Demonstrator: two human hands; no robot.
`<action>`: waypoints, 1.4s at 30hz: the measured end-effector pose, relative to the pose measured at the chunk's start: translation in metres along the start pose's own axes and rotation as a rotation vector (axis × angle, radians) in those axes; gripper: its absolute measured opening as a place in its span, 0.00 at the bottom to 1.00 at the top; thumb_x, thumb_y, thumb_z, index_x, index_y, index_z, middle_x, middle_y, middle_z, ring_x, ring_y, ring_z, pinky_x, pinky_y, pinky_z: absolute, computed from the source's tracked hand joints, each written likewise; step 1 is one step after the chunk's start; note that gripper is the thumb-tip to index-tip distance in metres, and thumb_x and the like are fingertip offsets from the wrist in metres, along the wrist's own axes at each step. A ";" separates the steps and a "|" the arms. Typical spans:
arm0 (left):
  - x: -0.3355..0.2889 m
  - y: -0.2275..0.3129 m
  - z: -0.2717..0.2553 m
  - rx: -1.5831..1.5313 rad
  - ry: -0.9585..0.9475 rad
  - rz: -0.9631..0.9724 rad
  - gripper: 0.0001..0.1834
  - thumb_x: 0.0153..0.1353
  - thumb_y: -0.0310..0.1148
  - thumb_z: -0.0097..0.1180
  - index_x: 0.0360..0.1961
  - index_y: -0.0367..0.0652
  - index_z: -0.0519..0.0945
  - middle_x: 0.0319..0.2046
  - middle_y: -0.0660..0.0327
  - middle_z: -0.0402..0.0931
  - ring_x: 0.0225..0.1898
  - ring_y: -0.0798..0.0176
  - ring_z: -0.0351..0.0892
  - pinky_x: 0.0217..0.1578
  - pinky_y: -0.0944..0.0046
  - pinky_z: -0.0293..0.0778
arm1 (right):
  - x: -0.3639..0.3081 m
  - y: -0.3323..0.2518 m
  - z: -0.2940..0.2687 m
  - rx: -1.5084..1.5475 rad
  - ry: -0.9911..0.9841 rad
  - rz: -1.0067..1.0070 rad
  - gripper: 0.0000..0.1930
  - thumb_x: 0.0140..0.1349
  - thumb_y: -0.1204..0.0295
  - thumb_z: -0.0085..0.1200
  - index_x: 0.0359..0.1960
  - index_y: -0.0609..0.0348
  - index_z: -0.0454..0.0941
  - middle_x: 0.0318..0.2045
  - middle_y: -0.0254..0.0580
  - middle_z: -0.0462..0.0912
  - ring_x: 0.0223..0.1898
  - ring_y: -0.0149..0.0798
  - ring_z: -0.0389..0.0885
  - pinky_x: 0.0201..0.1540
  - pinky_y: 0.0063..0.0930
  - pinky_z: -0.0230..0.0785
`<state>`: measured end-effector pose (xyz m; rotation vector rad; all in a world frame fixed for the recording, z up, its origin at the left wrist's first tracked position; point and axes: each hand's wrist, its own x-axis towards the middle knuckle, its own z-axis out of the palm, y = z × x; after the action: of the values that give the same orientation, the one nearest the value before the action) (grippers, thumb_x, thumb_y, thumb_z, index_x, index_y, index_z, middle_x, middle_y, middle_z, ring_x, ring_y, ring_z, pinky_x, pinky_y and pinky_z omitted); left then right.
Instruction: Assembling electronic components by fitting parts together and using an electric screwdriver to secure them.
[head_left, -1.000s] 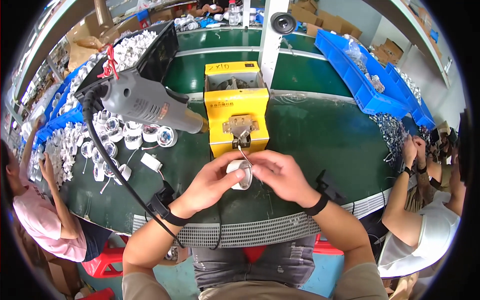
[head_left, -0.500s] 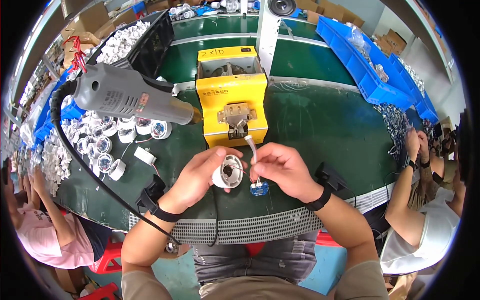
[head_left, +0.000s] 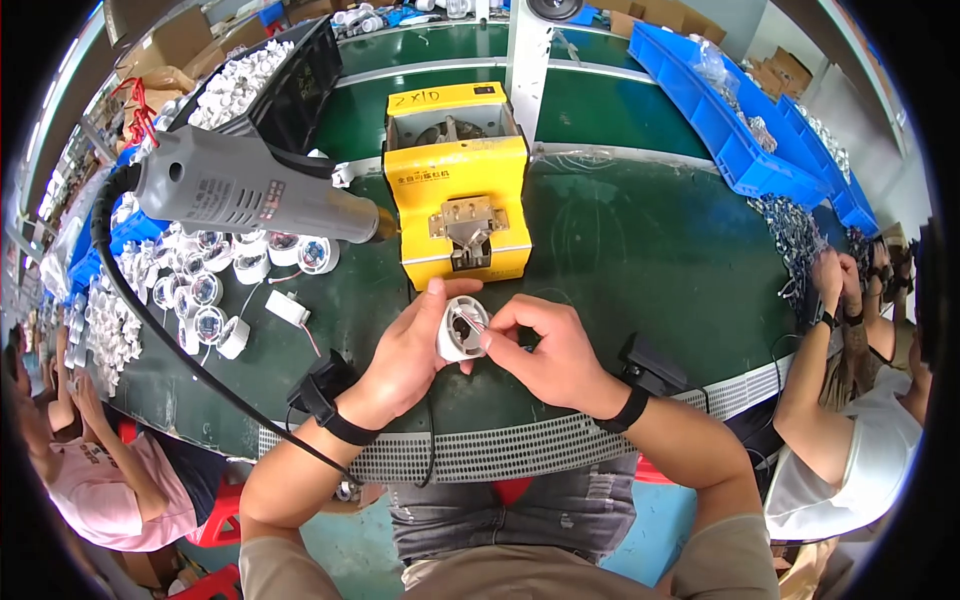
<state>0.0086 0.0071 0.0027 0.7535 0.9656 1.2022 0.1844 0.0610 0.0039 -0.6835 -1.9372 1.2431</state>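
A white round plastic housing (head_left: 450,342) with an open, hollow end sits in my left hand (head_left: 402,352). My left thumb and fingers are wrapped round its side. At the opening, my right hand (head_left: 552,352) pinches a thin light-coloured wire (head_left: 470,320) that reaches into the housing. The blue circuit board cannot be made out; my right fingers may cover it. Just beyond my hands stands a yellow machine (head_left: 460,190) with a metal outlet at its front.
To the left, a grey heat gun (head_left: 260,190) hangs over several white housings (head_left: 210,290) on the green table (head_left: 620,260). A small white block (head_left: 288,308) with a wire lies nearby. Blue bins (head_left: 745,170) stand at the far right. People work at both sides.
My right hand has moved left to the housing's opening, bringing the wires there. The blue board that hung below it is out of sight. The housing has tilted slightly.
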 end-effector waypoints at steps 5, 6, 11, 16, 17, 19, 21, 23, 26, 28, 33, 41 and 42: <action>-0.001 0.003 0.000 -0.065 -0.062 -0.052 0.30 0.72 0.55 0.31 0.57 0.40 0.69 0.37 0.62 0.75 0.35 0.68 0.76 0.32 0.68 0.74 | -0.001 0.001 -0.003 -0.067 0.012 -0.053 0.04 0.56 0.77 0.59 0.27 0.65 0.77 0.25 0.37 0.77 0.26 0.28 0.74 0.30 0.24 0.65; -0.001 0.003 -0.001 -0.074 -0.080 -0.055 0.30 0.72 0.54 0.31 0.58 0.40 0.68 0.37 0.62 0.75 0.35 0.69 0.75 0.32 0.68 0.74 | -0.001 0.001 -0.002 -0.073 0.016 -0.046 0.04 0.57 0.77 0.59 0.27 0.65 0.76 0.25 0.37 0.77 0.26 0.28 0.74 0.30 0.24 0.65; -0.004 -0.007 0.005 0.098 -0.116 0.049 0.30 0.73 0.53 0.32 0.62 0.41 0.64 0.39 0.63 0.74 0.38 0.69 0.74 0.36 0.69 0.73 | -0.002 0.005 0.004 0.066 0.037 0.116 0.05 0.60 0.76 0.58 0.30 0.64 0.76 0.24 0.34 0.75 0.26 0.27 0.73 0.29 0.24 0.64; -0.002 -0.001 0.005 -0.051 -0.111 0.108 0.31 0.72 0.53 0.34 0.67 0.42 0.55 0.45 0.60 0.73 0.42 0.68 0.74 0.40 0.68 0.73 | 0.002 0.000 -0.005 0.080 -0.051 0.057 0.06 0.63 0.74 0.57 0.35 0.65 0.77 0.30 0.34 0.74 0.33 0.27 0.72 0.37 0.23 0.66; -0.001 0.000 0.004 -0.035 -0.130 0.128 0.33 0.72 0.54 0.34 0.68 0.42 0.53 0.47 0.58 0.73 0.44 0.67 0.74 0.41 0.67 0.73 | 0.000 0.014 -0.005 0.174 -0.063 0.047 0.06 0.63 0.74 0.57 0.36 0.65 0.77 0.36 0.35 0.73 0.37 0.27 0.71 0.40 0.21 0.64; 0.001 -0.006 0.003 0.015 -0.118 0.156 0.32 0.72 0.54 0.34 0.68 0.43 0.54 0.47 0.57 0.73 0.44 0.66 0.75 0.42 0.66 0.74 | 0.001 0.024 -0.004 0.126 -0.059 -0.004 0.06 0.63 0.74 0.56 0.36 0.65 0.78 0.37 0.36 0.72 0.37 0.27 0.71 0.40 0.21 0.64; 0.000 -0.007 0.002 0.063 -0.102 0.187 0.32 0.71 0.55 0.34 0.67 0.45 0.55 0.48 0.56 0.72 0.44 0.65 0.75 0.43 0.65 0.75 | 0.001 0.021 -0.004 0.078 -0.060 -0.055 0.06 0.63 0.75 0.56 0.36 0.65 0.78 0.38 0.37 0.72 0.38 0.27 0.71 0.40 0.21 0.63; -0.001 -0.007 0.003 0.152 -0.080 0.239 0.30 0.72 0.52 0.36 0.67 0.45 0.57 0.49 0.57 0.72 0.44 0.65 0.75 0.44 0.64 0.76 | 0.002 0.015 -0.007 0.205 -0.075 0.139 0.05 0.63 0.75 0.56 0.37 0.66 0.78 0.38 0.36 0.71 0.39 0.27 0.71 0.41 0.21 0.64; -0.001 -0.010 0.004 0.220 -0.031 0.343 0.27 0.72 0.48 0.39 0.65 0.44 0.59 0.49 0.57 0.71 0.44 0.67 0.75 0.44 0.65 0.76 | 0.003 0.020 -0.005 0.189 -0.014 0.087 0.05 0.63 0.76 0.56 0.37 0.67 0.78 0.38 0.35 0.71 0.39 0.27 0.70 0.41 0.20 0.64; -0.002 -0.015 0.006 0.219 -0.004 0.389 0.24 0.71 0.42 0.46 0.63 0.42 0.63 0.47 0.60 0.71 0.43 0.67 0.74 0.45 0.69 0.73 | 0.002 0.019 -0.004 0.152 -0.033 0.093 0.05 0.63 0.76 0.55 0.36 0.68 0.78 0.39 0.35 0.71 0.38 0.27 0.70 0.40 0.20 0.64; -0.010 -0.012 0.008 0.753 0.118 0.698 0.20 0.58 0.27 0.61 0.53 0.41 0.75 0.46 0.56 0.72 0.45 0.59 0.74 0.47 0.64 0.71 | -0.001 0.015 0.000 0.359 -0.130 0.144 0.06 0.62 0.74 0.57 0.37 0.64 0.80 0.40 0.35 0.72 0.39 0.26 0.71 0.39 0.20 0.64; -0.010 -0.007 0.009 0.673 0.078 0.716 0.14 0.67 0.29 0.49 0.51 0.39 0.78 0.46 0.54 0.72 0.50 0.57 0.74 0.49 0.63 0.70 | 0.001 0.010 0.008 0.386 0.039 0.052 0.10 0.55 0.79 0.64 0.37 0.63 0.77 0.39 0.37 0.71 0.39 0.29 0.75 0.34 0.20 0.72; -0.011 -0.005 0.009 0.628 0.103 0.698 0.14 0.69 0.29 0.47 0.52 0.38 0.77 0.48 0.54 0.71 0.50 0.57 0.74 0.49 0.63 0.71 | -0.001 0.007 0.006 0.381 0.046 0.052 0.10 0.55 0.79 0.64 0.37 0.63 0.77 0.39 0.37 0.71 0.39 0.29 0.75 0.34 0.20 0.72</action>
<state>0.0185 -0.0048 0.0044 1.6346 1.2323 1.5517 0.1802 0.0595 -0.0046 -0.5600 -1.5900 1.5601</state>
